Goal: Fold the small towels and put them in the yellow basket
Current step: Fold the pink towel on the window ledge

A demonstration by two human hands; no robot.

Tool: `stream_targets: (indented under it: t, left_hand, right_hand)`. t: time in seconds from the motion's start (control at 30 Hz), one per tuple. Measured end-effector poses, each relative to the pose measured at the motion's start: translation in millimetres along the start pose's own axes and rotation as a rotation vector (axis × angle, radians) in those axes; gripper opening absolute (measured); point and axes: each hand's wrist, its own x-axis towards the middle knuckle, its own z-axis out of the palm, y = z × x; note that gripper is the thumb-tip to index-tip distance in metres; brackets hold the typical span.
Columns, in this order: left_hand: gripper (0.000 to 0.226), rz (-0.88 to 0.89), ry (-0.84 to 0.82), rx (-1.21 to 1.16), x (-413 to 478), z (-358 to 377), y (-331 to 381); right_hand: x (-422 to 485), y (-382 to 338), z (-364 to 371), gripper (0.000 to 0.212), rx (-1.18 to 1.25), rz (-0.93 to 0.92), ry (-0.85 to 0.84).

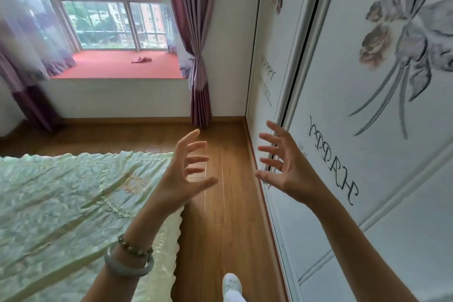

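Left wrist: you wear a thick, smooth, glossy bangle [125,272] in pale grey-green. Just beside it, toward your left hand [181,179], is a beaded bracelet [137,250] of small rounded beads in brown, olive and cream. Both forearms are bare to the frame edge, and at the bottom edge one foot shows in white footwear [231,283], too blurred to tell sock from slipper.

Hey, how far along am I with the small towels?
Nothing looks done: no folded towel or yellow basket is in view. Nothing is in hand: left hand and right hand hover open and empty. All folding is left; a crumpled pink cloth on the red window seat may be a towel.
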Motion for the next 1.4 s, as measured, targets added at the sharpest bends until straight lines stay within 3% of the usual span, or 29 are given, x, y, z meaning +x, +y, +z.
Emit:
stream_targets:
  t: [0.53, 1.03, 1.4]
  left_hand:
    - [0.095, -0.069, 0.138, 0.048, 286.7, -54.3, -105.9]
    - [0.091, -0.050, 0.191, 0.140, 541.7, -190.0, -240.8]
    - [0.088, -0.108, 0.255, 0.121, 658.4, -289.8, -318.1]
  right_hand:
    - [328.7, 97.6, -36.9, 0.095, 0.050, -0.006, -0.130]
    - [649.5, 140.4, 23.5, 0.086, 0.032, -0.055, -0.220]
    - [843.6, 167.6, 88.7, 0.085, 0.026, -0.095, -0.354]
